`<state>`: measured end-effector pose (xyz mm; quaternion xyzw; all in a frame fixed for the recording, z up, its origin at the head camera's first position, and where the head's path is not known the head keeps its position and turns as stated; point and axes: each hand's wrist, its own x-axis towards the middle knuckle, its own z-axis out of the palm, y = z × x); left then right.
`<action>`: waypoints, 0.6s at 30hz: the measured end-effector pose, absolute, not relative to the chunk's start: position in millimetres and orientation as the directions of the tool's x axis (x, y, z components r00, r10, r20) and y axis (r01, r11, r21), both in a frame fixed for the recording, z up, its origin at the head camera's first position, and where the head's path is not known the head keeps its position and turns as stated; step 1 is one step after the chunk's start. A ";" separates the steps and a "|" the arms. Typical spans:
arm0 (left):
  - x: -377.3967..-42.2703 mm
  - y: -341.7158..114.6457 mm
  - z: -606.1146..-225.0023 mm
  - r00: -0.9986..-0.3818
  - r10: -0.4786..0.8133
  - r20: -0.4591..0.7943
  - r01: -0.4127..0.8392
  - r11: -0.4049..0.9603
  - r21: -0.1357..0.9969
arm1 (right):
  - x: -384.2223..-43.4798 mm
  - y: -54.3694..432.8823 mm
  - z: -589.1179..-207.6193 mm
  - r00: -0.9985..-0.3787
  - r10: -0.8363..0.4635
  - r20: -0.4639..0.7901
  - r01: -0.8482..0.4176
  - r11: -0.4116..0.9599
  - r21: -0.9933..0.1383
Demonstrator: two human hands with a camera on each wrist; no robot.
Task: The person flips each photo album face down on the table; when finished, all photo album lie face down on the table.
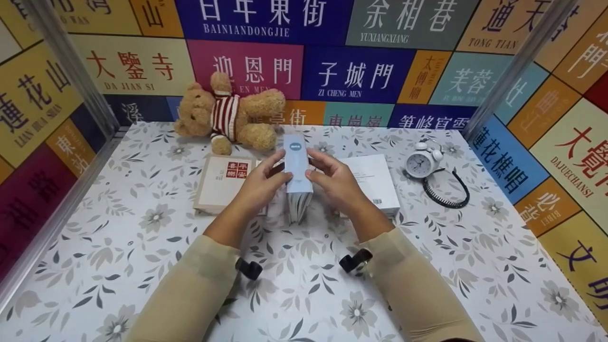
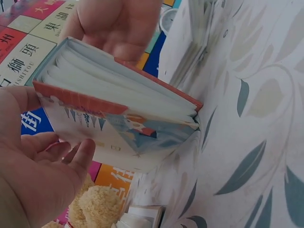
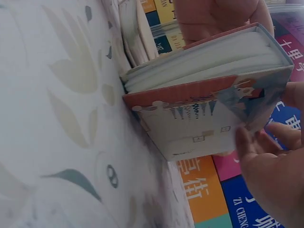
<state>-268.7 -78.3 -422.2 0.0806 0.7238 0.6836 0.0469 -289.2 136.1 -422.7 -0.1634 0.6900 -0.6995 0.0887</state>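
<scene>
Blue-spined book (image 1: 299, 164) stands smack between left hand (image 1: 258, 184) and right hand (image 1: 341, 184), spine running near-far, neither's closer; both grip its sides, fingers half-bent.

Bear (image 1: 244, 116): red-and-white striped top, lying sideways at the back
Clock (image 1: 421, 164): white, two bells on top, standing at right
Headband (image 1: 453, 205): black, just beside the clock
Wall (image 1: 323, 71): coloured, lettered panels
Cloth (image 1: 308, 268): white, leaf-and-flower print

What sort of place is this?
It looks like a small indoor booth or stall, though its use isn't certain. Wall panels printed with Chinese characters rise on three sides of a table with a leaf-and-flower pattern, and a metal-looking post stands at each back corner.
</scene>
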 end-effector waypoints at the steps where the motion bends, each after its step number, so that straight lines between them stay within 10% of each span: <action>1: -268.9 -78.7 -423.9 -0.980 0.197 0.038 0.048 0.046 0.998 | -289.6 137.4 -421.7 -0.934 -0.334 0.123 -0.116 -0.041 -0.992; 18: -279.1 -86.7 -450.7 -0.959 0.281 -0.039 0.114 0.507 0.855 | -297.2 146.9 -426.1 -0.966 -0.257 0.007 -0.133 0.476 -0.869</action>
